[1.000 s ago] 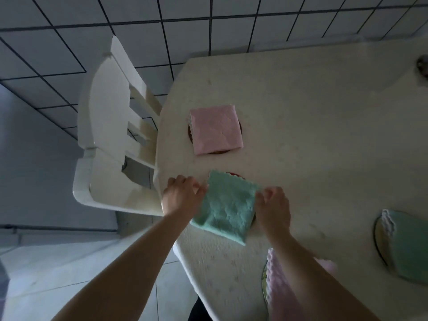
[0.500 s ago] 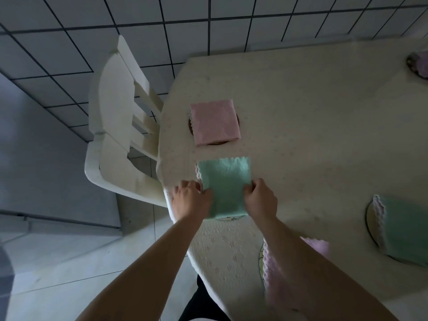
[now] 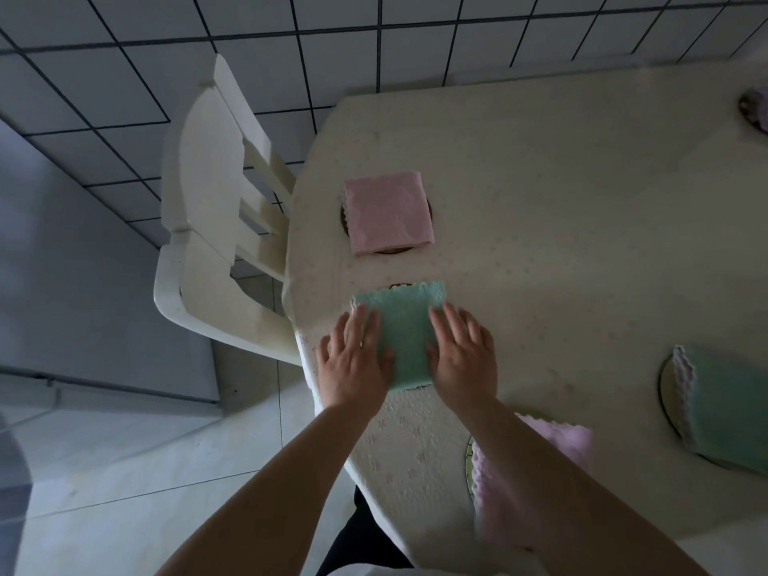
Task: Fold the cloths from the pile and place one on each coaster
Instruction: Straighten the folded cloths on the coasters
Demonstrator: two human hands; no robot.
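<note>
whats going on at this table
A person is laying folded cloths on coasters. Both the left hand and the right hand press flat on a folded green cloth near the table edge; a coaster rim peeks out behind it. A folded pink cloth already sits on the coaster beyond. More cloths lie to the right, and a white chair stands on the left.

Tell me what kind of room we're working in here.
Most likely a home dining area or kitchen: a table under a cream embossed cloth, a white chair pushed up to it, and a tiled floor. Coasters set out as at places fit that too.
</note>
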